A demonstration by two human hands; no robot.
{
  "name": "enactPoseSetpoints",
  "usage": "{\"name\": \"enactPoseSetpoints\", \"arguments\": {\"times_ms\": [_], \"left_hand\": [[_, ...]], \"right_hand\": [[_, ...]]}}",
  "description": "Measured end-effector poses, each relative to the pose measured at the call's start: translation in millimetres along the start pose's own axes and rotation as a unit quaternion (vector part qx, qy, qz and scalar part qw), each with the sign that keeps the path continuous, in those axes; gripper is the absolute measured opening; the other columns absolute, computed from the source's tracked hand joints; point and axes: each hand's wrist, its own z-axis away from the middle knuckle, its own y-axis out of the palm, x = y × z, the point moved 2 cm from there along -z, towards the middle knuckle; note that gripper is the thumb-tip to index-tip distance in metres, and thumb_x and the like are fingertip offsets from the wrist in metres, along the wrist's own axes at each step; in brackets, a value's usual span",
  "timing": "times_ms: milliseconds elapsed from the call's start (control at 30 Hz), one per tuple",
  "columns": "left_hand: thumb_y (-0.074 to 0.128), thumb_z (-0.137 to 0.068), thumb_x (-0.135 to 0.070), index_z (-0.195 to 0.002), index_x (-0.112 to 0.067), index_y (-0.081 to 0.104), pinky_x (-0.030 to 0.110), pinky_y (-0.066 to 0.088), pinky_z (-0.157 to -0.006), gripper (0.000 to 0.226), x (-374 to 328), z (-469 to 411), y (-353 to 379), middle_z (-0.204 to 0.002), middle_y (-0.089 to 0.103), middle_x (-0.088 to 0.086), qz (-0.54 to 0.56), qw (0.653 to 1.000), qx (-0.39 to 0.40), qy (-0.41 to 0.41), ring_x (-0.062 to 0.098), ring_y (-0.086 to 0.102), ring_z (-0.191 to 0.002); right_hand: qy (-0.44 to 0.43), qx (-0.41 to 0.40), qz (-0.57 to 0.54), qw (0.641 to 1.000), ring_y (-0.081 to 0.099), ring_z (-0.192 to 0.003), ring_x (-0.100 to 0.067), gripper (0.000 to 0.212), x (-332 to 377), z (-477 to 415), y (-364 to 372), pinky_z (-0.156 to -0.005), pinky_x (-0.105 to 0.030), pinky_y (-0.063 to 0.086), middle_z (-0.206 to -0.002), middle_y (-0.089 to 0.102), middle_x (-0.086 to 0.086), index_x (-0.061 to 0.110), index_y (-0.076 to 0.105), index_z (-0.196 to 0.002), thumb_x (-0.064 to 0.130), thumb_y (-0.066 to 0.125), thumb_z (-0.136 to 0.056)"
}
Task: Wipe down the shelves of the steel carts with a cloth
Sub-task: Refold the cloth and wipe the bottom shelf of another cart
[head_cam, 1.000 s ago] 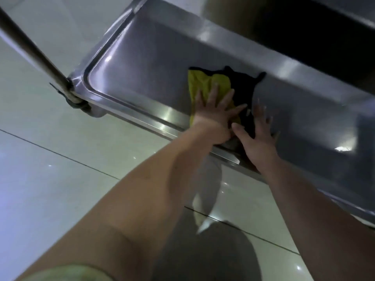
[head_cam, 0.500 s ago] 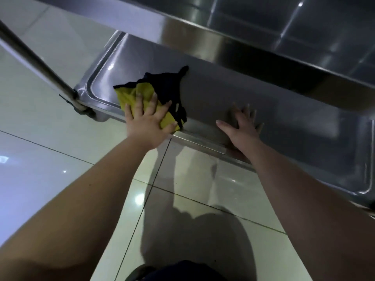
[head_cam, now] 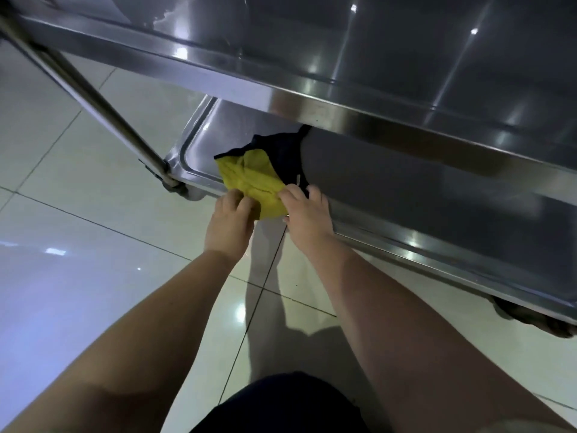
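Observation:
A yellow and black cloth [head_cam: 254,179] lies bunched at the front left corner of the steel cart's lower shelf [head_cam: 421,195]. My left hand [head_cam: 229,223] pinches the cloth's near left edge with curled fingers. My right hand [head_cam: 307,217] grips the near right edge of the cloth, over the shelf's front rim. Above, the upper shelf [head_cam: 374,67] juts out and hides the back of the lower shelf.
A steel cart post [head_cam: 93,98] slants down to the lower shelf's left corner, with a caster [head_cam: 187,190] below it. Another caster [head_cam: 537,320] shows at the right. Glossy tiled floor [head_cam: 78,245] spreads to the left and below. My dark-clothed knee [head_cam: 281,404] is at the bottom.
My right hand has left the shelf's front and come left to the cloth. My left hand went from pressing flat on the cloth to pinching its edge. The view has risen.

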Motion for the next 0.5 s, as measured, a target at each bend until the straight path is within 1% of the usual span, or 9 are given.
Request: {"name": "enactPoseSetpoints", "arguments": {"times_ms": [67, 133, 233, 267, 300, 367, 433, 500], "left_hand": [[0.064, -0.077, 0.005, -0.106, -0.002, 0.063, 0.047, 0.051, -0.073, 0.029, -1, -1, -10, -0.109, 0.058, 0.019, 0.031, 0.999, 0.011, -0.014, 0.040, 0.054, -0.094], [0.062, -0.079, 0.005, -0.107, -0.001, 0.063, 0.047, 0.050, -0.075, 0.028, -6, -2, -30, -0.101, 0.061, 0.018, 0.043, 0.999, 0.006, -0.011, 0.040, 0.057, -0.088], [0.062, -0.079, 0.001, -0.105, -0.005, 0.064, 0.044, 0.049, -0.070, 0.026, -23, 3, -81, -0.094, 0.066, 0.014, 0.040, 0.998, -0.034, -0.039, 0.037, 0.060, -0.080], [0.062, -0.080, -0.001, -0.105, -0.008, 0.065, 0.042, 0.048, -0.072, 0.026, -27, 9, -102, -0.095, 0.067, 0.011, 0.037, 0.996, -0.053, -0.061, 0.036, 0.062, -0.080], [0.061, -0.082, -0.003, -0.107, -0.012, 0.065, 0.042, 0.046, -0.077, 0.027, -32, 17, -125, -0.097, 0.069, 0.008, 0.042, 0.993, -0.067, -0.092, 0.034, 0.062, -0.083], [0.057, -0.083, -0.002, -0.110, -0.017, 0.066, 0.041, 0.039, -0.087, 0.033, -40, 34, -174, -0.102, 0.069, 0.003, 0.063, 0.982, -0.086, -0.157, 0.031, 0.061, -0.094], [0.054, -0.080, -0.001, -0.111, -0.020, 0.067, 0.042, 0.042, -0.090, 0.038, -48, 48, -230, -0.103, 0.070, 0.002, 0.091, 0.973, -0.109, -0.181, 0.028, 0.061, -0.098], [0.054, -0.081, 0.001, -0.113, -0.018, 0.067, 0.039, 0.046, -0.088, 0.039, -58, 62, -294, -0.102, 0.069, 0.000, 0.144, 0.959, -0.132, -0.204, 0.024, 0.061, -0.098]], "right_hand": [[-0.009, 0.013, 0.020, 1.000, 0.039, -0.114, -0.029, 0.033, 4, -4, -10, -0.090, -0.040, 0.031, -0.125, 0.052, 0.002, 0.023, 0.052, -0.121, 0.009, 0.055, -0.091], [-0.012, 0.019, 0.029, 0.999, 0.042, -0.113, -0.028, 0.028, 11, -5, -29, -0.089, -0.042, 0.031, -0.117, 0.056, 0.002, 0.023, 0.055, -0.115, 0.010, 0.055, -0.091], [-0.027, -0.018, -0.008, 0.999, 0.052, -0.104, -0.030, 0.023, 32, 7, -76, -0.086, -0.043, 0.038, -0.102, 0.061, -0.004, 0.017, 0.061, -0.103, 0.010, 0.069, -0.082], [-0.039, -0.006, -0.038, 0.999, 0.054, -0.102, -0.030, 0.023, 45, 13, -97, -0.086, -0.042, 0.039, -0.103, 0.062, -0.006, 0.014, 0.062, -0.104, 0.011, 0.069, -0.082], [-0.050, 0.016, -0.070, 0.996, 0.054, -0.103, -0.030, 0.024, 59, 19, -119, -0.088, -0.041, 0.039, -0.108, 0.061, -0.008, 0.012, 0.061, -0.109, 0.011, 0.066, -0.085], [-0.052, 0.069, -0.132, 0.988, 0.053, -0.106, -0.029, 0.026, 89, 30, -163, -0.088, -0.040, 0.041, -0.117, 0.058, -0.010, 0.010, 0.058, -0.117, 0.008, 0.057, -0.091], [-0.040, 0.097, -0.174, 0.979, 0.053, -0.106, -0.029, 0.027, 120, 37, -210, -0.086, -0.040, 0.046, -0.119, 0.055, -0.009, 0.010, 0.057, -0.119, 0.005, 0.051, -0.093], [-0.044, 0.118, -0.190, 0.974, 0.054, -0.105, -0.027, 0.027, 152, 43, -257, -0.084, -0.041, 0.049, -0.120, 0.054, -0.006, 0.013, 0.057, -0.119, 0.005, 0.050, -0.094]]}}
